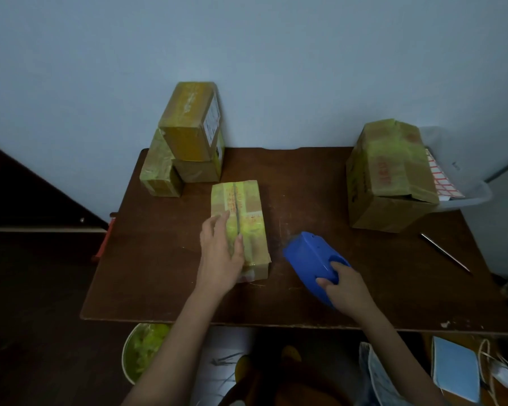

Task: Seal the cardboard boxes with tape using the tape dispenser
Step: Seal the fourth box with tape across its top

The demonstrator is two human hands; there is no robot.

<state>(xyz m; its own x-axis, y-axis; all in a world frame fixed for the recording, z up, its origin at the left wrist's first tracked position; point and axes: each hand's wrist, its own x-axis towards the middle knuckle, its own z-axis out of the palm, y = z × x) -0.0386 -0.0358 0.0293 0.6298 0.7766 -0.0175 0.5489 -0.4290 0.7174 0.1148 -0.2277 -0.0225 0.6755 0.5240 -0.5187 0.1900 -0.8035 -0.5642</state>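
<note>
Bare tabletop (305, 177) is lying open along the back edge between the stacked boxes (185, 142) crowding the back-left corner and the big box (390, 174) blocking the back-right corner. A pen (445, 252) is lying near the right edge. The front edge is staying open.

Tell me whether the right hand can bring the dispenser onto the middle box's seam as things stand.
Probably yes: the right hand grips the blue dispenser just beside the middle box. The left hand covers the seam's near end; the far end lies bare.
</note>
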